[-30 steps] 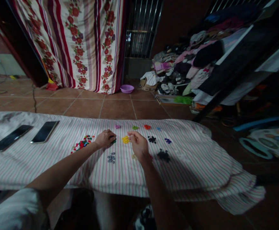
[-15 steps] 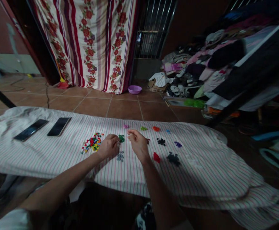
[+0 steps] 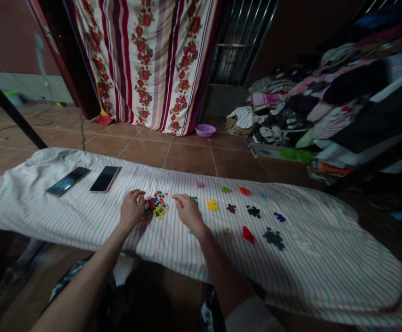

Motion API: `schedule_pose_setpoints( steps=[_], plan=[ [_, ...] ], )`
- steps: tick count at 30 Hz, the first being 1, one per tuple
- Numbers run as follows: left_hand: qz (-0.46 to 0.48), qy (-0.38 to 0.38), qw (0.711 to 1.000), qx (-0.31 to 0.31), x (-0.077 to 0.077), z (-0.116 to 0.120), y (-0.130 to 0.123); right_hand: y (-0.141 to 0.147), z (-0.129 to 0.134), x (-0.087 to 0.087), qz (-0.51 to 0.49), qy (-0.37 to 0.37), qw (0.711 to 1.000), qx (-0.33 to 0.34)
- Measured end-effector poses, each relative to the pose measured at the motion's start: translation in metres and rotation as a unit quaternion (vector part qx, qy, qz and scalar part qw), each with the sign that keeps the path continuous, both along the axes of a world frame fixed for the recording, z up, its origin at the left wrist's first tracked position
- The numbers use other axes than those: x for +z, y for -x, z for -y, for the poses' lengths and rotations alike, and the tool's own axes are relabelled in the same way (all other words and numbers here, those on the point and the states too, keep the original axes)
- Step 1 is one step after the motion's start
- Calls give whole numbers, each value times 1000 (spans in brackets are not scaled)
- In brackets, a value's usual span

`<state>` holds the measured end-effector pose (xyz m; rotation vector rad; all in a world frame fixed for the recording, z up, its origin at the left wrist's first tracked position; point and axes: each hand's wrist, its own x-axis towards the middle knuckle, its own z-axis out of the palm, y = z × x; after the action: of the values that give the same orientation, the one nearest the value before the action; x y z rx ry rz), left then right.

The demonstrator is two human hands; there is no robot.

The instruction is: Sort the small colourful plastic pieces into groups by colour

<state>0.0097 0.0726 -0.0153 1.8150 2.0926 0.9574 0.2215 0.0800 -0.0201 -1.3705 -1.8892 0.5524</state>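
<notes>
My left hand (image 3: 133,208) is at the left edge of a mixed pile of small coloured pieces (image 3: 160,206), fingers curled; whether it holds a piece is too small to tell. To the right of that pile, my right hand (image 3: 187,211) hovers with thumb and forefinger pinched, its contents too small to make out. It partly covers a green group (image 3: 194,200). Sorted by colour, further groups lie to the right, among them yellow (image 3: 212,205), brown (image 3: 231,209), black (image 3: 254,211), red (image 3: 247,234) and dark grey (image 3: 273,238).
Two phones, one (image 3: 68,181) beside another (image 3: 105,179), lie on the left of the striped cloth (image 3: 83,212). Beyond it are a purple basin (image 3: 205,130), a floral curtain (image 3: 159,64) and a heap of clothes (image 3: 291,101). Dark poles stand at both sides.
My left hand has moved left from the green group to the far side of the mixed pile. My right hand has shifted slightly left over the cloth, uncovering the yellow group. The view has turned left.
</notes>
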Motion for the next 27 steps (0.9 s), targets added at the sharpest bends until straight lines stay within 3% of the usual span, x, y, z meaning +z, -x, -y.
schedule_pose_setpoints(
  steps=[5,13,27],
  plan=[
    [-2,-4,999,-39,-2,-2,5,17,-14,-15,33,-28,999,23],
    [-52,22,996,-66,-3,-8,11,31,-33,-32,108,-17,994,6],
    [-129,41,983,-123,-12,-8,30,43,-32,-23,180,23,981,-73]
  ],
)
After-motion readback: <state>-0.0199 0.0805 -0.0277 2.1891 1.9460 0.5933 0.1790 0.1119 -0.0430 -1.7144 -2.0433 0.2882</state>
